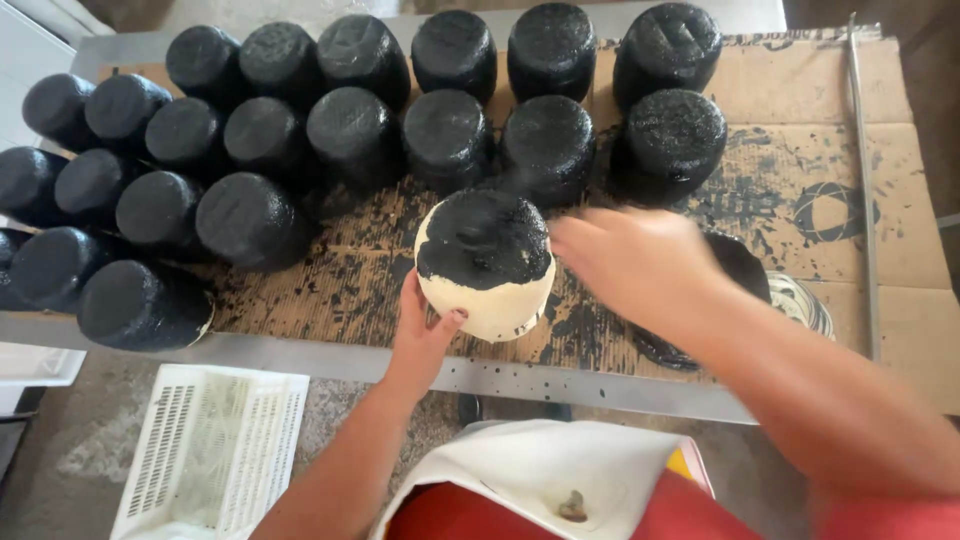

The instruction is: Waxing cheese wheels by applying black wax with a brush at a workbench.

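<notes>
The round pale block (487,268) sat on the cardboard (800,200) near the front edge of the surface (300,355). Its top was black and wet-looking, but its sides were bare and cream — only the top had been covered so far.

The left hand (422,325) cupped the block low on its near side, with the fingers curled around the bare part and the thumb pressed against it. That was a good spot to hold, I thought, because the hand stayed off the black.

The right hand (630,262) was just beside the block, at its right edge. It was too blurred for me to tell how far open it was or if it held anything. A dark bowl (745,268) sat partly hidden behind that hand.

To do this well, I judged the block should be turned a little at a time, so no cream patch was missed. The grip should stay low — and move only onto bare parts.

Many finished black blocks (355,135) stood in rows behind. A white plastic crate (215,450) lay on the floor.
</notes>
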